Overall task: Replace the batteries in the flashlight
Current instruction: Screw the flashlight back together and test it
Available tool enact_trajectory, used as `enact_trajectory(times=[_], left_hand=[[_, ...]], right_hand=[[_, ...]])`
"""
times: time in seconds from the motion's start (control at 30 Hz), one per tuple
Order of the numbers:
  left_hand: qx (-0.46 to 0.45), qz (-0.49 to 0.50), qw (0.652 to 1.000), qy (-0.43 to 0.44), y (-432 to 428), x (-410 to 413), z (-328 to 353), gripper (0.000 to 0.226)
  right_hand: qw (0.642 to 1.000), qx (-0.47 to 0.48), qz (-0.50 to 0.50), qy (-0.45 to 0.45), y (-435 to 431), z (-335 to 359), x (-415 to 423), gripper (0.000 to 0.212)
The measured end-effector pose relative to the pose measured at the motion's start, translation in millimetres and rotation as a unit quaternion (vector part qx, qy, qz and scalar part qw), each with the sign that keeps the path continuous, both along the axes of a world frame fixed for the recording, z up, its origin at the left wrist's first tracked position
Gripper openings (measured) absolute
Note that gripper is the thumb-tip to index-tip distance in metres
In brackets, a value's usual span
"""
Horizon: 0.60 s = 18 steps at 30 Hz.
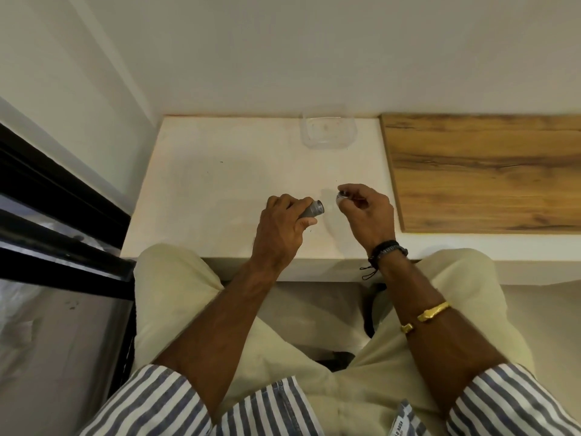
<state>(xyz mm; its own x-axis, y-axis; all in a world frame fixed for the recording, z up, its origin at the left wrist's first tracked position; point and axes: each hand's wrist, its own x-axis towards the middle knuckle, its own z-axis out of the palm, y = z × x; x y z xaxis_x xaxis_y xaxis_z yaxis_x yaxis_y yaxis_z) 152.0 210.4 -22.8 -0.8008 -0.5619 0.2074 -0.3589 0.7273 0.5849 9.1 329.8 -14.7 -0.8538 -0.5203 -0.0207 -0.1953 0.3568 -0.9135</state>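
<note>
Fingers of the left hand (283,221) are curled around a grey ribbed metal flashlight body (312,210), held over the white tabletop (220,184) with its open threaded end turned to the right. A small silvery cap (341,196) is pinched by the right hand (367,212), near that open end but apart from it. A clear plastic container (328,132) is seen at the far edge.
</note>
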Motion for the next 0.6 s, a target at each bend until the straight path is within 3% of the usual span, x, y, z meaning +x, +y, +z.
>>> enact_trajectory(times=[0.1, 0.27, 0.6], left_hand=[[-0.002, -0.002, 1.0, 0.002, 2, 0, 3, 0.034], [-0.024, -0.005, 1.0, 0.002, 0, 2, 5, 0.025], [-0.061, -0.023, 0.998, -0.013, 1, 3, 8, 0.032]], right_hand=[[0.996, -0.036, 0.052, -0.056, 2, 9, 7, 0.034], [0.996, -0.033, 0.088, 0.005, 6, 20, 14, 0.029], [0.988, 0.001, 0.14, 0.065, 11, 20, 13, 0.027]])
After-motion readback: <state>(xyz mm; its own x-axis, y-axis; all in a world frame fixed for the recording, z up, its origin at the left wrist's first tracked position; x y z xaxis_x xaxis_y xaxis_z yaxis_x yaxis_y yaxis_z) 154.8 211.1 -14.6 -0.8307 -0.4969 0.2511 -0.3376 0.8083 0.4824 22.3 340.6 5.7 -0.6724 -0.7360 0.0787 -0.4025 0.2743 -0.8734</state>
